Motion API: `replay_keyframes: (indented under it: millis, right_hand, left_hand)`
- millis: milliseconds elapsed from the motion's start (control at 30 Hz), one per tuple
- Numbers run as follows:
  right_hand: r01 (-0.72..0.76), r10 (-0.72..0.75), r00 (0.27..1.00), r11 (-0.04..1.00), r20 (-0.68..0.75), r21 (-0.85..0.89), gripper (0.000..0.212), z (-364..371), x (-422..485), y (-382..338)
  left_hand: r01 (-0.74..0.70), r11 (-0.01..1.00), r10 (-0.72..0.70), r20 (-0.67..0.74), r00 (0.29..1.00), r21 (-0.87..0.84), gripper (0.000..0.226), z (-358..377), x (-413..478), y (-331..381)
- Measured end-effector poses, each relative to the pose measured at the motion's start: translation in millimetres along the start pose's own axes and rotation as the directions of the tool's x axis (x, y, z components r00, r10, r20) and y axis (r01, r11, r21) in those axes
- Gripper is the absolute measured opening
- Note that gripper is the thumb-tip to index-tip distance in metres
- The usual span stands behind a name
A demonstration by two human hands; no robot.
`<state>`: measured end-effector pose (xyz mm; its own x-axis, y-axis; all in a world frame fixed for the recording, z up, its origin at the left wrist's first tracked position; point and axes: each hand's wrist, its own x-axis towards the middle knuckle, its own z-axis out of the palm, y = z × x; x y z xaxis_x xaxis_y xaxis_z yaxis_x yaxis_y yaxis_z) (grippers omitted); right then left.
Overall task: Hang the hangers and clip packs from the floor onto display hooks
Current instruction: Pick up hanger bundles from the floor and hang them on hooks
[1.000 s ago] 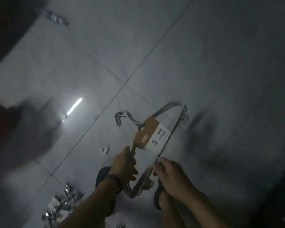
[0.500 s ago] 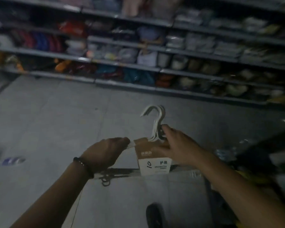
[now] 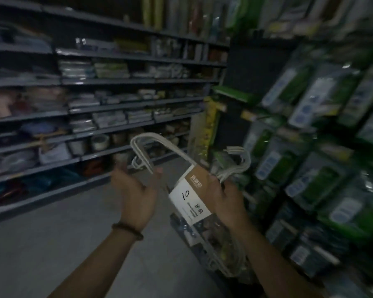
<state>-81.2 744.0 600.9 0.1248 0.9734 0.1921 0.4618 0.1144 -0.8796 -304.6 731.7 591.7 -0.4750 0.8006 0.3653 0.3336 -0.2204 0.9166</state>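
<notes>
Stood in a dim shop aisle. Faced long grey shelving [image 3: 108,82] along the left and back, its tiers stacked with folded and boxed goods too blurred to name. Had a display wall of green-backed packs [image 3: 310,100] close on the right, hung in rows and smeared by motion. Looked down over grey floor [image 3: 52,244] between the two.

Carried a bundle of white wire hangers [image 3: 233,172] up in front of the body, clear of the floor and just beside the display wall (hooks pointing right toward the green packs, shoulders looping up and left, lower bars running down toward the body). Gripped it with the right hand [image 3: 226,201], fingers curled round the necks just below the hooks, against the edge of a brown-and-white card sleeve [image 3: 190,190] marked with a handwritten 10.

Held the left hand [image 3: 136,190] loose, palm turned up and rightward, fingers spread and grasping nothing, thumb just beside the upper wire. Could not tell whether thumb and wire touched. Wore a dark beaded bracelet [image 3: 127,230] on the left wrist.
</notes>
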Motion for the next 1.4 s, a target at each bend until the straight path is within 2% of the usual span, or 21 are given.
replay_keyframes:
  millis: [33, 67, 100, 133, 167, 200, 267, 333, 400, 467, 500, 567, 667, 833, 1000, 1100, 1233, 1300, 1333, 1400]
  right_hand:
    - [-0.049, 0.050, 0.998, 0.998, -0.042, 0.041, 0.050, -25, -7, 2]
    - [-0.085, 0.090, 0.994, 0.993, -0.068, 0.081, 0.053, -49, -15, 6]
    - [-0.113, 0.122, 0.989, 0.988, -0.085, 0.106, 0.061, -74, -25, 10]
    - [-0.131, 0.142, 0.985, 0.985, -0.097, 0.108, 0.075, -97, -34, 16]
    - [-0.152, 0.160, 0.984, 0.984, -0.085, 0.087, 0.084, -122, -45, 21]
    - [-0.165, 0.168, 0.984, 0.985, -0.052, 0.056, 0.080, -150, -57, 28]
    - [-0.179, 0.187, 0.980, 0.977, 0.066, -0.118, 0.059, -210, -82, 33]
    - [-0.061, 0.134, 0.977, 0.921, 0.167, -0.385, 0.057, -281, -106, 34]
    - [0.042, 0.053, 0.985, 0.846, 0.163, -0.531, 0.058, -355, -127, 25]
    - [0.052, -0.070, 0.998, 0.772, -0.004, -0.633, 0.052, -432, -147, 8]
    - [0.040, -0.165, 0.978, 0.758, -0.131, -0.651, 0.043, -467, -158, -2]
    - [0.020, -0.327, 0.889, 0.728, -0.322, -0.685, 0.027, -529, -178, -20]
    - [-0.142, -0.397, 0.805, 0.591, -0.440, -0.794, 0.044, -602, -189, -31]
    - [-0.354, -0.405, 0.670, 0.562, -0.622, -0.748, 0.033, -698, -206, -32]
    - [-0.609, -0.341, 0.512, 0.503, -0.788, -0.613, 0.030, -785, -261, -49]
    - [-0.717, -0.315, 0.432, 0.449, -0.845, -0.534, 0.019, -831, -305, -60]
    - [-0.781, -0.337, 0.404, 0.357, -0.851, -0.512, 0.031, -897, -349, -71]
    - [-0.815, -0.354, 0.416, 0.265, -0.838, -0.516, 0.033, -933, -367, -76]
    - [-0.819, -0.375, 0.410, 0.250, -0.831, -0.517, 0.032, -951, -374, -79]
    - [-0.813, -0.379, 0.422, 0.243, -0.823, -0.529, 0.032, -992, -387, -85]
  left_hand:
    - [0.125, 0.980, -0.098, 0.175, 0.980, -0.154, 0.072, 24, -18, 18]
    - [0.210, 0.948, -0.118, 0.348, 0.930, -0.239, 0.059, 47, -38, 39]
    - [0.222, 0.935, -0.075, 0.457, 0.886, -0.277, 0.045, 69, -57, 60]
    - [0.191, 0.934, -0.019, 0.493, 0.870, -0.301, 0.034, 91, -76, 78]
    - [0.170, 0.929, 0.011, 0.482, 0.876, -0.330, 0.028, 111, -94, 94]
    - [0.168, 0.918, 0.009, 0.441, 0.897, -0.360, 0.026, 130, -112, 109]
    - [0.147, 0.902, 0.016, 0.372, 0.928, -0.405, 0.022, 164, -144, 135]
    - [0.082, 0.904, 0.106, 0.407, 0.907, -0.420, 0.022, 196, -176, 166]
    - [-0.014, 0.910, 0.226, 0.470, 0.853, -0.414, 0.026, 226, -208, 205]
    - [-0.100, 0.895, 0.345, 0.530, 0.775, -0.435, 0.029, 261, -241, 252]
    - [-0.130, 0.879, 0.399, 0.561, 0.725, -0.458, 0.028, 279, -258, 278]
    - [-0.135, 0.846, 0.472, 0.605, 0.641, -0.516, 0.029, 315, -291, 327]
    - [-0.057, 0.793, 0.525, 0.634, 0.567, -0.606, 0.035, 362, -336, 402]
    - [0.076, 0.701, 0.634, 0.668, 0.390, -0.709, 0.040, 425, -400, 503]
    - [0.030, 0.622, 0.753, 0.608, 0.251, -0.783, 0.036, 463, -476, 586]
    - [0.021, 0.593, 0.800, 0.592, 0.098, -0.805, 0.041, 475, -523, 634]
    - [-0.058, 0.552, 0.834, 0.552, 0.021, -0.832, 0.047, 481, -577, 697]
    - [-0.120, 0.558, 0.826, 0.563, -0.008, -0.821, 0.053, 482, -604, 726]
    - [-0.134, 0.547, 0.832, 0.555, -0.028, -0.826, 0.056, 485, -616, 741]
    - [-0.166, 0.471, 0.871, 0.486, -0.068, -0.867, 0.059, 491, -639, 771]
